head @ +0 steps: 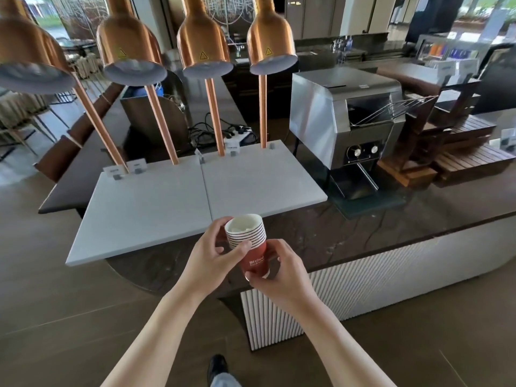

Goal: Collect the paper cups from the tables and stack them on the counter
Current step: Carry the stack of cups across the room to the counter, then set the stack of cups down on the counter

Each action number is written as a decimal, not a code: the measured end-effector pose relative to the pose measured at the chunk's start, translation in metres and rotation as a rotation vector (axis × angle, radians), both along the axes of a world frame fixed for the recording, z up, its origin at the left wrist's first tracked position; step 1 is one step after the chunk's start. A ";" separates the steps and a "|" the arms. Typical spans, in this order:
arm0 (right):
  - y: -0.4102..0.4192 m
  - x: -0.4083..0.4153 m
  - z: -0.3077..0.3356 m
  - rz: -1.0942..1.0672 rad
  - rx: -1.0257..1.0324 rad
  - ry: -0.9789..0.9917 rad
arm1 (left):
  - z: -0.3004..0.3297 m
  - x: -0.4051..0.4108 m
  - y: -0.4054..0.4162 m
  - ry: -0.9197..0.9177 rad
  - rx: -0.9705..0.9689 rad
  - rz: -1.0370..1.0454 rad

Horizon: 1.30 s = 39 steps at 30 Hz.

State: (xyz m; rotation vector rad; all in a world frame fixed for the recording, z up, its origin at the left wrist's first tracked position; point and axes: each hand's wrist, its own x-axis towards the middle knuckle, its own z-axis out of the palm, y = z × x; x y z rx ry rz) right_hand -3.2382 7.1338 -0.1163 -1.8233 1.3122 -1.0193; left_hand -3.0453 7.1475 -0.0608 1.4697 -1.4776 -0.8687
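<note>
Two hands hold one stack of paper cups (249,244) above the desk (349,233) edge.
Left hand (215,251) pinches the nested white rims near the top; right hand (280,270) curls round the red bottom cup, tilted, just before the grey slabs (173,202).

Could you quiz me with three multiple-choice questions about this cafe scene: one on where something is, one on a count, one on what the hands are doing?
1. Where does the toaster stand?
A. right of the grey boards
B. on the floor
C. under the lamps

2. How many copper lamps hang overhead?
A. two
B. four
C. six

3. What state is the cup stack in?
A. standing on the counter
C. lying on the floor
B. held by both hands

Answers: 1 A, it sits on the counter beside the boards. 2 B, four shades show. 3 B, left hand grips the top, right hand the bottom.
</note>
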 end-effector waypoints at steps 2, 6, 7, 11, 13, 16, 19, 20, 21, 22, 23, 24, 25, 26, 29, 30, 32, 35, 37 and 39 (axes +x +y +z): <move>-0.014 0.008 -0.004 -0.003 0.010 0.019 | -0.007 0.009 -0.015 0.007 -0.001 0.005; -0.053 0.029 -0.008 -0.011 0.021 0.048 | -0.018 0.033 -0.057 0.052 -0.011 -0.030; -0.065 0.035 -0.008 -0.015 0.027 0.052 | -0.020 0.040 -0.070 0.066 -0.011 -0.048; -0.110 0.063 -0.004 -0.018 0.061 0.078 | -0.023 0.072 -0.116 0.108 0.006 -0.088; -0.131 0.081 -0.003 -0.017 0.076 0.104 | -0.025 0.090 -0.136 0.082 -0.008 -0.074; -0.156 0.108 -0.005 -0.026 0.098 0.120 | -0.031 0.118 -0.162 0.035 -0.025 -0.068; -0.175 0.132 -0.012 -0.032 0.113 0.122 | -0.041 0.143 -0.182 0.019 0.000 -0.084; -0.179 0.139 -0.016 -0.036 0.118 0.123 | -0.046 0.150 -0.187 0.016 0.002 -0.092; -0.183 0.145 -0.020 -0.040 0.123 0.123 | -0.051 0.156 -0.190 0.010 0.001 -0.103; -0.186 0.151 -0.024 -0.042 0.130 0.122 | -0.057 0.161 -0.192 0.005 -0.002 -0.113; -0.188 0.155 -0.029 -0.042 0.139 0.121 | -0.063 0.165 -0.193 0.003 -0.003 -0.123; -0.189 0.159 -0.034 -0.043 0.148 0.121 | -0.069 0.168 -0.194 0.002 -0.004 -0.132; -0.190 0.162 -0.040 -0.046 0.155 0.124 | -0.076 0.171 -0.194 0.002 -0.004 -0.137; -0.192 0.165 -0.045 -0.049 0.162 0.130 | -0.081 0.173 -0.195 0.000 -0.001 -0.142; -0.200 0.169 -0.059 -0.043 0.186 0.154 | -0.099 0.177 -0.199 -0.013 0.017 -0.152; -0.202 0.170 -0.064 -0.040 0.197 0.162 | -0.106 0.178 -0.201 -0.019 0.025 -0.150; -0.207 0.172 -0.073 -0.038 0.221 0.177 | -0.118 0.179 -0.204 -0.026 0.040 -0.144; -0.214 0.175 -0.087 -0.038 0.253 0.191 | -0.135 0.180 -0.206 -0.045 0.067 -0.117; -0.217 0.178 -0.097 -0.032 0.269 0.202 | -0.145 0.181 -0.207 -0.047 0.080 -0.093; -0.220 0.178 -0.106 -0.024 0.294 0.212 | -0.153 0.181 -0.209 -0.064 0.088 -0.086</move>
